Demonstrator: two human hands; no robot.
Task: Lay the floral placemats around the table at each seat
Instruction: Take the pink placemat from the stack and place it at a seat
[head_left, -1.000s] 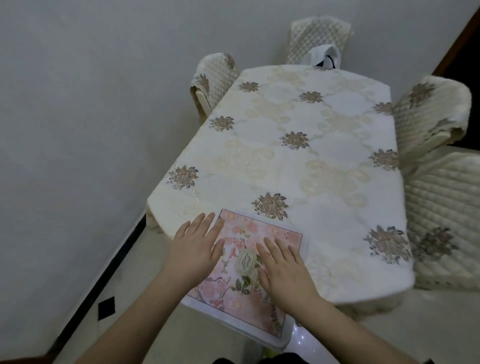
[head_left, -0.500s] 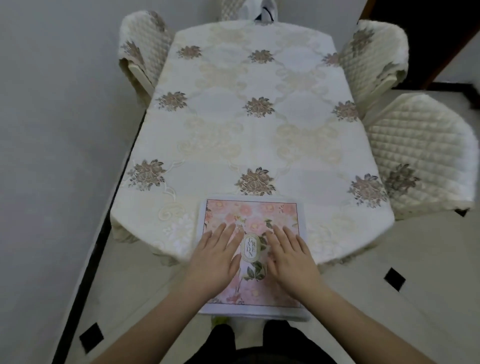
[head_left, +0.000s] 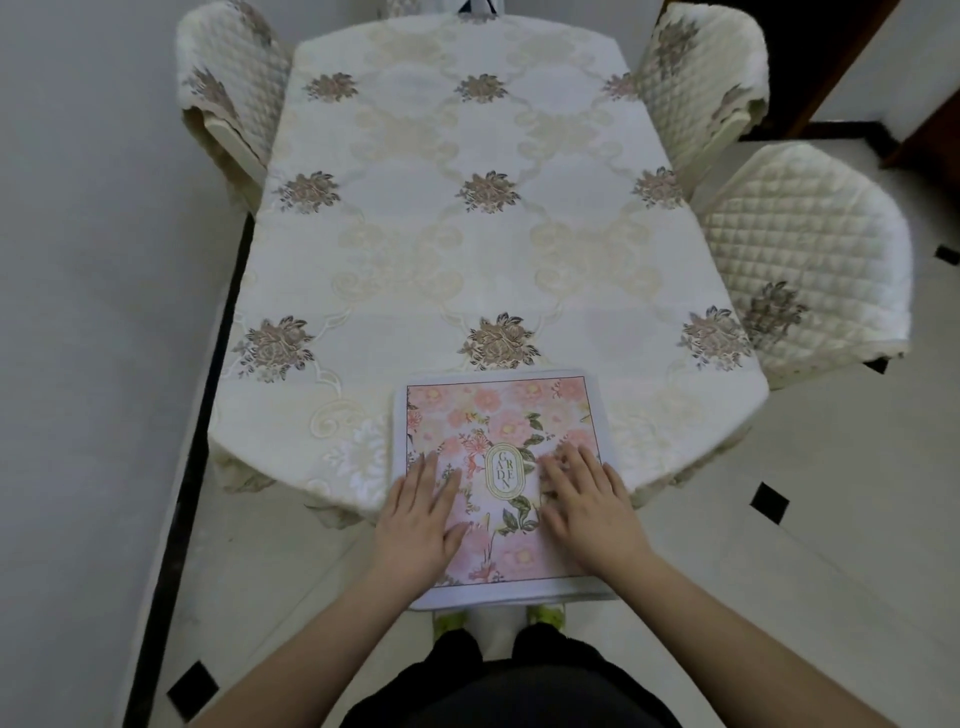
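Hands (head_left: 421, 525) flat on placemat (head_left: 498, 415) (overhanging)

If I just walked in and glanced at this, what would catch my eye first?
The pink floral placemat at the near edge of the table, overhanging toward the person, stands out. The left hand and right hand lie flat on it. Quilted cream chairs flank the table.

The pink floral rectangular placemat (head_left: 498, 431), skewed a second ago, now sits square to the near edge of the cloth-covered worktop (head_left: 467, 249). Both flat hands, left (head_left: 423, 519) and right (head_left: 589, 506), lie nearer the mat's near end, leaving more of its far half uncovered.
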